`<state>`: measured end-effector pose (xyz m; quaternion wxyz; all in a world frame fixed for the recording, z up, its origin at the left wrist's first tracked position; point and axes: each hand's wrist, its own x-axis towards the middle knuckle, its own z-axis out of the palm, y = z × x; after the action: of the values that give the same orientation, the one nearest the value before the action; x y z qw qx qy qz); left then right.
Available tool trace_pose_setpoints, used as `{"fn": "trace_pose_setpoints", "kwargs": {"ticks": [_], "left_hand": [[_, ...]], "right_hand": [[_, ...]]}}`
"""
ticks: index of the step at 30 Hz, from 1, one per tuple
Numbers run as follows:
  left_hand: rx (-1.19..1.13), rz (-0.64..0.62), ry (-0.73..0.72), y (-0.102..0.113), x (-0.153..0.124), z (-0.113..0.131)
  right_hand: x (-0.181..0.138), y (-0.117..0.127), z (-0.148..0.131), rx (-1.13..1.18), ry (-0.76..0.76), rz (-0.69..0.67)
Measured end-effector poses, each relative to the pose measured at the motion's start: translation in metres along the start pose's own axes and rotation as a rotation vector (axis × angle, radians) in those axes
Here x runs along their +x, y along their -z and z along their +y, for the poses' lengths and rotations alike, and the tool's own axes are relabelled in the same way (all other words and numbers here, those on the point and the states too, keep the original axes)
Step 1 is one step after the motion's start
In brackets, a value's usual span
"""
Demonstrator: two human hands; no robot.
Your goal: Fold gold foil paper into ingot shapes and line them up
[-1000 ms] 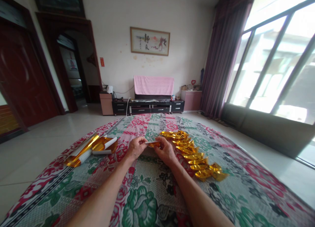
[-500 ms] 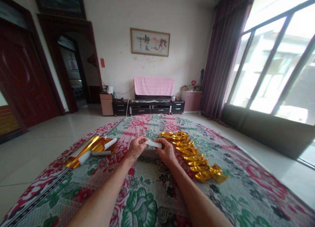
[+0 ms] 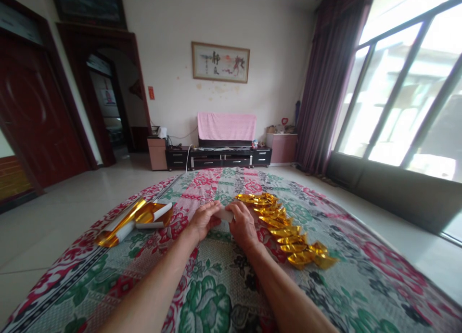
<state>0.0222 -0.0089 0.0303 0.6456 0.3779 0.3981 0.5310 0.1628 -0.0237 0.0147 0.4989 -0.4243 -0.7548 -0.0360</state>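
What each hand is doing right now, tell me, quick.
Left hand: closed on the left end of a small white strip.
Right hand: closed on the strip's right end.

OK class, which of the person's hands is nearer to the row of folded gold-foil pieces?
Right. The right hand is just beside the row of folded gold-foil pieces, on its left; the left hand is farther left, across the pale strip held between them.
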Motion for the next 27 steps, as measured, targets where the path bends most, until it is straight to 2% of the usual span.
{"fn": "trace_pose_setpoints", "kwargs": {"ticks": [5,7,9,11,13,16,20,24,27], "left_hand": [[0.022,0.038,-0.034,0.001,0.001,-0.001],[0.031,0.044,-0.081,0.003,0.002,-0.001],[0.048,0.039,-0.154,0.006,0.003,0.0],[0.059,0.039,-0.216,0.008,0.003,0.001],[0.058,0.055,-0.244,0.009,0.004,0.001],[0.07,0.082,-0.254,0.011,0.005,0.001],[0.137,0.052,-0.274,0.012,0.006,0.0],[0.209,0.032,-0.281,0.008,0.006,-0.001],[0.248,0.025,-0.291,0.004,0.004,-0.001]], "right_hand": [[-0.001,0.0,-0.004,-0.021,0.047,-0.074],[-0.001,-0.001,-0.003,-0.007,0.035,-0.042],[-0.001,-0.002,0.0,0.017,-0.026,0.056],[-0.001,-0.003,0.004,0.052,-0.139,0.168],[0.0,-0.003,0.007,0.107,-0.29,0.214],[0.002,-0.001,0.006,0.207,-0.425,0.113],[0.004,0.002,0.001,0.316,-0.456,-0.072],[0.004,0.002,0.002,0.441,-0.516,-0.12],[0.004,-0.001,0.007,0.583,-0.544,-0.108]]}}
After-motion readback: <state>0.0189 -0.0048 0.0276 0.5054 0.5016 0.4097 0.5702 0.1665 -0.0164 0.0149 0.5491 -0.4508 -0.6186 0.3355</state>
